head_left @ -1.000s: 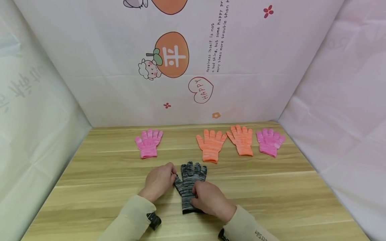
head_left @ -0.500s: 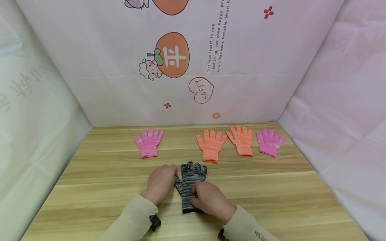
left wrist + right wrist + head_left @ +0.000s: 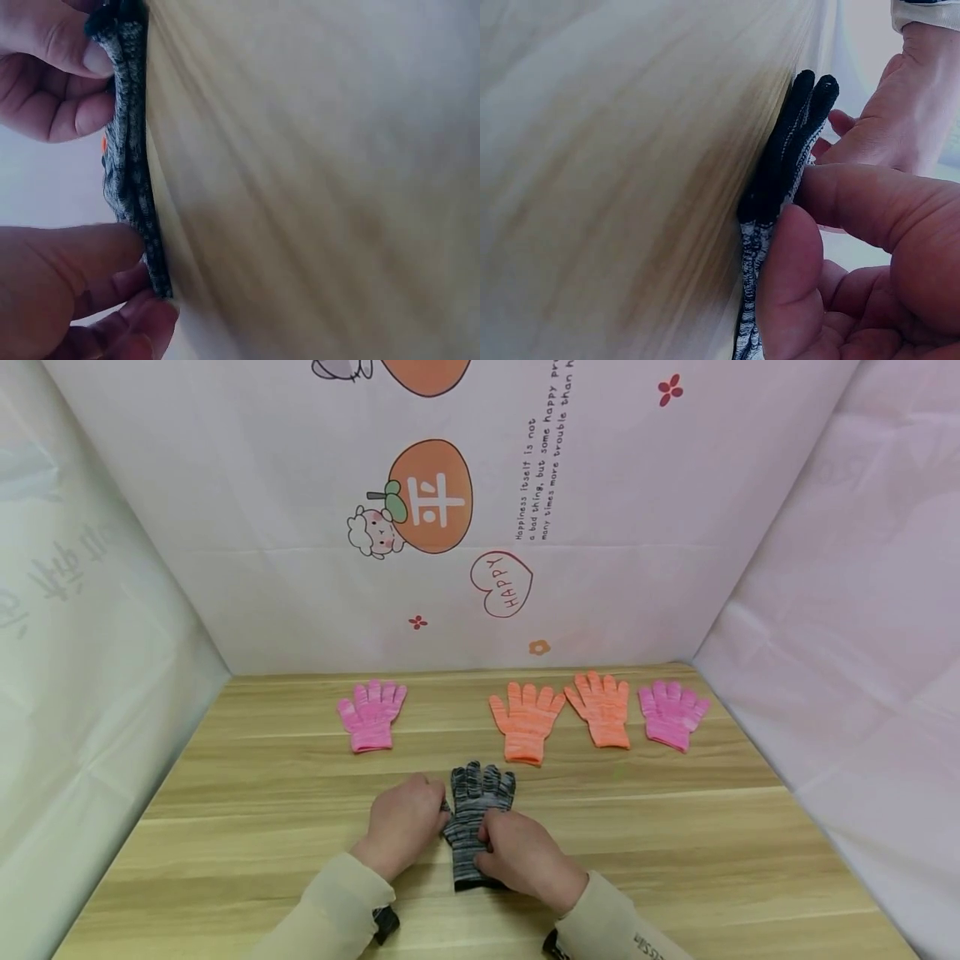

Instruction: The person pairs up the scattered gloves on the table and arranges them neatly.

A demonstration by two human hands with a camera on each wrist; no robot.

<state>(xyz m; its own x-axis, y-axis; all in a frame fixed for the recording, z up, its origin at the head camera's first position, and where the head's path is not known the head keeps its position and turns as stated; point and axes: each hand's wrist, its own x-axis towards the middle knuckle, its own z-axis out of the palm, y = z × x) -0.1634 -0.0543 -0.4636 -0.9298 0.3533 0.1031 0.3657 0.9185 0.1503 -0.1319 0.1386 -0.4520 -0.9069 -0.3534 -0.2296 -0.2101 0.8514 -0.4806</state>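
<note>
A black-and-grey striped knit glove (image 3: 468,814) lies on the table near the middle, its fingers pointing away from me and its dark cuff towards me. My left hand (image 3: 405,822) pinches the glove's thumb at its left side; in the left wrist view the left hand (image 3: 67,285) has thumb and fingers on either side of that end. Over the glove's right half, my right hand (image 3: 528,858) holds it with curled thumb and index finger, covering part of the palm. The right wrist view shows the right hand's thumb (image 3: 791,285) against the knit.
Along the back of the wooden table (image 3: 247,827) lie a pink glove (image 3: 371,717) at left, two orange gloves (image 3: 527,722) right of the middle, and another pink glove (image 3: 672,714) at far right. White printed cloth (image 3: 615,527) walls the back and both sides.
My left hand has shifted slightly right and towards me, and the glove's thumb is now folded in closer to its palm. The right hand has stayed in place on the glove.
</note>
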